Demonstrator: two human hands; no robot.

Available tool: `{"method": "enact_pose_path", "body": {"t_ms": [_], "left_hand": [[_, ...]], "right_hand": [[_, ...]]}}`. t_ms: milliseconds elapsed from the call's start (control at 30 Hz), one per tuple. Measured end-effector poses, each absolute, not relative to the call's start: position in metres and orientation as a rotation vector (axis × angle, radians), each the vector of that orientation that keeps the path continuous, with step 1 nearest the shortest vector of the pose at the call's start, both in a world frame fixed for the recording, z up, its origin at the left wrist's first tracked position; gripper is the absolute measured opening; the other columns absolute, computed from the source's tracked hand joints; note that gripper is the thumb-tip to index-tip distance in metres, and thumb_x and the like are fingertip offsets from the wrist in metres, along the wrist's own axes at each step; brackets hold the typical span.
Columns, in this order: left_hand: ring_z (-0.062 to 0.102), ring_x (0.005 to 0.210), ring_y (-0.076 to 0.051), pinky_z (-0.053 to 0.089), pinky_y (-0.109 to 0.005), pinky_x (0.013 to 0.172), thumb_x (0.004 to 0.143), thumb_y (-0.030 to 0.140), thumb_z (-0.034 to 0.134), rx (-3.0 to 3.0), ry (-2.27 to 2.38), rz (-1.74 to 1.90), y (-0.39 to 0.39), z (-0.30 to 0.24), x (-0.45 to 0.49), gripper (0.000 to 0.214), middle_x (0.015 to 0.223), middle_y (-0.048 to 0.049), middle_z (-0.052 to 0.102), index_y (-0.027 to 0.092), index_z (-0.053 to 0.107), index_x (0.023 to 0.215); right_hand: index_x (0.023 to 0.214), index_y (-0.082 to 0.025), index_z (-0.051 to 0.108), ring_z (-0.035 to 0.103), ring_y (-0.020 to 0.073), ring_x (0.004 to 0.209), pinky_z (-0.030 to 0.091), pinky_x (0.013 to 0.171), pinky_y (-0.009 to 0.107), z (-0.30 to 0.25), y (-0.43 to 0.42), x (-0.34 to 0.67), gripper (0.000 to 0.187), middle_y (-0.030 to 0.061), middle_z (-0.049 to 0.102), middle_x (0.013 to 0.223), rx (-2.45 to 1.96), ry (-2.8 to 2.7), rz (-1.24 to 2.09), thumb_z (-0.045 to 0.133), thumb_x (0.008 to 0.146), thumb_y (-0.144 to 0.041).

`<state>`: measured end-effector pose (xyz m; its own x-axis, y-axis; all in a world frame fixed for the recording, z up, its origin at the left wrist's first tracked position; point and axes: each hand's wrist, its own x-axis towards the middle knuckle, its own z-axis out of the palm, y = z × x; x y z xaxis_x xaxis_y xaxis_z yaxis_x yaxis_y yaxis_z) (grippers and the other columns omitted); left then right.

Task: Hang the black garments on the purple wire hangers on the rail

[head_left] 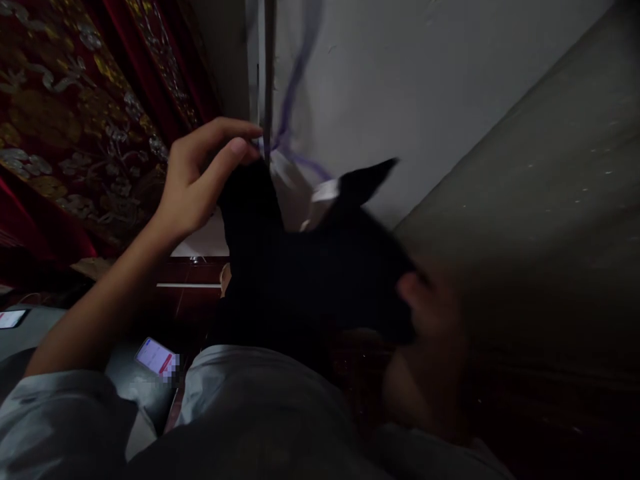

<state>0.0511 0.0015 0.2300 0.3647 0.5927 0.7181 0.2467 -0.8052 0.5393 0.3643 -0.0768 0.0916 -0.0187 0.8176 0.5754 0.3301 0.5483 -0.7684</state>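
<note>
A black garment (pixel 310 287) hangs spread between my two hands, in front of my body. A white label (pixel 326 191) shows near its upper edge, beside a pointed flap. My left hand (pixel 200 173) is closed on the upper left corner, thumb and fingers pinching the cloth near a purple cord (pixel 300 63). Blurred by motion, my right hand (pixel 430 307) grips the right side of the garment, its thumb on top of the cloth. The garment is so dark that its folds and exact kind do not show.
Behind the garment stands a pale wall (pixel 425 87), with a narrow upright rail (pixel 267 60). At left hangs a red curtain (pixel 75 100) with gold and silver patterns. A lit phone (pixel 156 357) lies on a dark seat at lower left; another phone (pixel 11 319) sits farther left.
</note>
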Motion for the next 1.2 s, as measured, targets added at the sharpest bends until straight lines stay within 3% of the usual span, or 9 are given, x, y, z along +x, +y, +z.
{"method": "enact_pose_path", "body": {"t_ms": [133, 300, 433, 533, 633, 733, 900, 1100, 1200], "left_hand": [[0.076, 0.096, -0.023, 0.062, -0.042, 0.088, 0.101, 0.026, 0.056, 1.809, 0.760, 1.156, -0.029, 0.217, 0.060, 0.029, 0.113, -0.0069, 0.072, 0.021, 0.058, 0.130], [0.071, 0.101, -0.028, 0.062, -0.045, 0.086, 0.091, 0.034, 0.072, 2.186, 1.071, 1.194, -0.065, 0.187, 0.048, 0.043, 0.112, -0.0079, 0.066, 0.027, 0.061, 0.132], [0.061, 0.111, -0.032, 0.054, -0.054, 0.098, 0.087, 0.031, 0.075, 2.525, 1.388, 1.428, -0.077, 0.164, 0.009, 0.041, 0.116, -0.0077, 0.063, 0.032, 0.064, 0.126], [0.060, 0.105, -0.033, 0.052, -0.056, 0.092, 0.089, 0.037, 0.072, 2.437, 1.603, 1.576, -0.081, 0.154, -0.018, 0.034, 0.112, -0.0086, 0.060, 0.032, 0.062, 0.121], [0.055, 0.118, -0.039, 0.044, -0.063, 0.103, 0.085, 0.044, 0.075, 2.448, 1.715, 1.582, -0.089, 0.146, -0.024, 0.047, 0.123, -0.0104, 0.056, 0.031, 0.056, 0.126], [0.037, 0.142, -0.042, 0.030, -0.064, 0.120, 0.080, 0.047, 0.079, 2.464, 1.716, 1.748, -0.098, 0.136, -0.016, 0.061, 0.145, -0.0083, 0.045, 0.036, 0.051, 0.133], [0.028, 0.153, -0.037, 0.032, -0.057, 0.124, 0.085, 0.056, 0.076, 2.080, 1.618, 1.551, -0.094, 0.112, -0.010, 0.082, 0.162, -0.0088, 0.028, 0.038, 0.031, 0.151], [0.023, 0.157, -0.029, 0.016, -0.049, 0.130, 0.101, 0.054, 0.050, 2.043, 1.564, 1.557, -0.067, 0.092, -0.027, 0.059, 0.163, -0.0113, 0.029, 0.027, 0.035, 0.152], [0.041, 0.145, -0.027, 0.026, -0.046, 0.126, 0.098, 0.045, 0.052, 1.942, 1.587, 1.588, -0.038, 0.076, -0.042, 0.048, 0.149, -0.0124, 0.047, 0.023, 0.046, 0.141]], "right_hand": [[0.087, -0.019, 0.067, 0.061, 0.0145, 0.073, 0.053, 0.067, 0.027, 0.122, -0.092, 0.300, 0.021, 0.0031, 0.064, 0.086, -0.373, -2.222, 0.953, 0.069, 0.093, -0.040], [0.063, -0.021, 0.039, 0.046, 0.0109, 0.059, 0.042, 0.054, 0.025, 0.083, -0.096, 0.222, 0.030, 0.0005, 0.049, 0.071, -0.260, -2.164, 0.912, 0.055, 0.088, -0.021], [0.083, -0.016, 0.059, 0.070, 0.0196, 0.096, 0.059, 0.082, 0.031, 0.040, -0.107, 0.197, 0.019, 0.0135, 0.069, 0.107, -0.349, -1.914, 0.980, 0.048, 0.097, -0.024], [0.114, -0.013, 0.066, 0.064, 0.0230, 0.129, 0.056, 0.104, 0.034, 0.031, -0.115, 0.192, 0.025, 0.0184, 0.062, 0.141, -0.319, -1.806, 0.980, 0.049, 0.099, -0.023], [0.137, -0.012, 0.060, 0.059, 0.0224, 0.136, 0.051, 0.114, 0.037, 0.033, -0.125, 0.186, 0.039, 0.0178, 0.058, 0.147, -0.298, -1.710, 0.982, 0.046, 0.102, -0.023], [0.142, -0.015, 0.057, 0.059, 0.0234, 0.136, 0.051, 0.114, 0.039, 0.030, -0.139, 0.176, 0.043, 0.0160, 0.058, 0.147, -0.356, -1.576, 0.917, 0.044, 0.102, -0.023], [0.148, -0.022, 0.053, 0.063, 0.0263, 0.130, 0.057, 0.105, 0.039, 0.010, -0.165, 0.167, 0.048, 0.0131, 0.058, 0.146, -0.405, -1.524, 0.803, 0.043, 0.102, -0.029], [0.146, -0.021, 0.055, 0.066, 0.0313, 0.123, 0.062, 0.095, 0.046, -0.010, -0.181, 0.177, 0.048, 0.0157, 0.060, 0.141, -0.496, -1.500, 0.706, 0.040, 0.101, -0.030], [0.147, -0.026, 0.055, 0.068, 0.0338, 0.119, 0.064, 0.091, 0.050, -0.018, -0.187, 0.187, 0.050, 0.0135, 0.061, 0.139, -0.529, -1.507, 0.722, 0.040, 0.100, -0.032]]}}
